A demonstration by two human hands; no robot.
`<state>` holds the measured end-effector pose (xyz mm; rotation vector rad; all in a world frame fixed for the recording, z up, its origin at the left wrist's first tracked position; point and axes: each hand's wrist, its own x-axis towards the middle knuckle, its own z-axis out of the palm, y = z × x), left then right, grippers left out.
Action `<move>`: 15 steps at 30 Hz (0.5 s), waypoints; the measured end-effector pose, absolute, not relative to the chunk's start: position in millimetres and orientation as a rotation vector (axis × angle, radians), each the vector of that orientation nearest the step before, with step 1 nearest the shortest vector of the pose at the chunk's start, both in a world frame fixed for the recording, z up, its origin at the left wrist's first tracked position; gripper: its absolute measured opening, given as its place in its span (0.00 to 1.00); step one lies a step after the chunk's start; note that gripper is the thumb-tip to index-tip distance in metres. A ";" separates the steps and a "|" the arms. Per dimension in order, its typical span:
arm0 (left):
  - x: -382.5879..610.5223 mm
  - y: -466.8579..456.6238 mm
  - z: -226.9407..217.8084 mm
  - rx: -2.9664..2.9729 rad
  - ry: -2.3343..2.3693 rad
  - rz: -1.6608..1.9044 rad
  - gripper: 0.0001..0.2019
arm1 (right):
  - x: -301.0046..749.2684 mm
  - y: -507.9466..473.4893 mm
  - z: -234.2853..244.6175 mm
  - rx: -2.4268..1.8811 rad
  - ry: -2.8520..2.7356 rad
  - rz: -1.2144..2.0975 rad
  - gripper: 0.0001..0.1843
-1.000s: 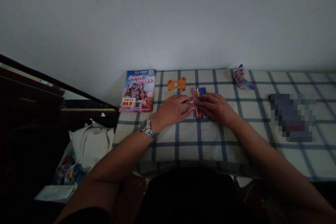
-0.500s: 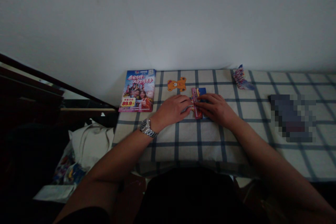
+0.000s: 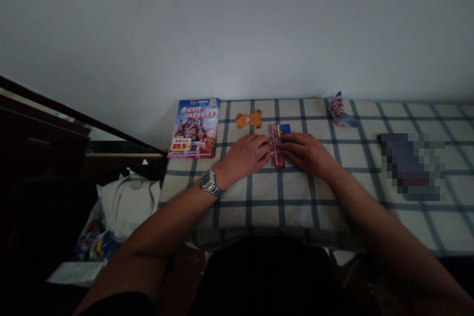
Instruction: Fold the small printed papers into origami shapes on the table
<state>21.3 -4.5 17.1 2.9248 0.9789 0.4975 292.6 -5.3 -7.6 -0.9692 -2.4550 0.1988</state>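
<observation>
A folded flyer (image 3: 276,159), pink-red on its left part and blue on its right, lies on the checked cloth between my two hands. My left hand (image 3: 252,152), with a metal watch (image 3: 210,182) on the wrist, has its fingers bent together against the flyer's left edge. From the other side, my right hand (image 3: 305,152) presses its fingertips onto the flyer and partly covers the blue part. Left of my hands lies a stack of printed flyers (image 3: 194,128) with a yellow price mark. An orange teddy bear figure (image 3: 249,119) lies flat just beyond my left hand.
A crumpled or folded printed paper (image 3: 337,111) stands near the wall at the right. Farther right lies a dark, pixelated object (image 3: 409,168). The checked cloth (image 3: 240,212) ends at a front edge close to my body. Below left is a white bag (image 3: 129,202).
My left hand has shifted slightly to the right along the flyer's edge, its fingers now more bent. The right hand stays almost in place, and the flyer keeps its position.
</observation>
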 end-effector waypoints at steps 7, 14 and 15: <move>22.2 -5.2 12.5 2.922 0.979 0.498 0.13 | 292.6 -5.9 -8.8 -0.986 -2.448 0.186 0.15; 23.4 -7.5 15.7 2.951 0.981 0.478 0.13 | 292.5 -5.8 -9.2 -0.985 -2.461 0.180 0.15; 23.6 -7.8 16.1 2.956 0.981 0.484 0.13 | 292.5 -5.8 -8.5 -0.985 -2.455 0.193 0.14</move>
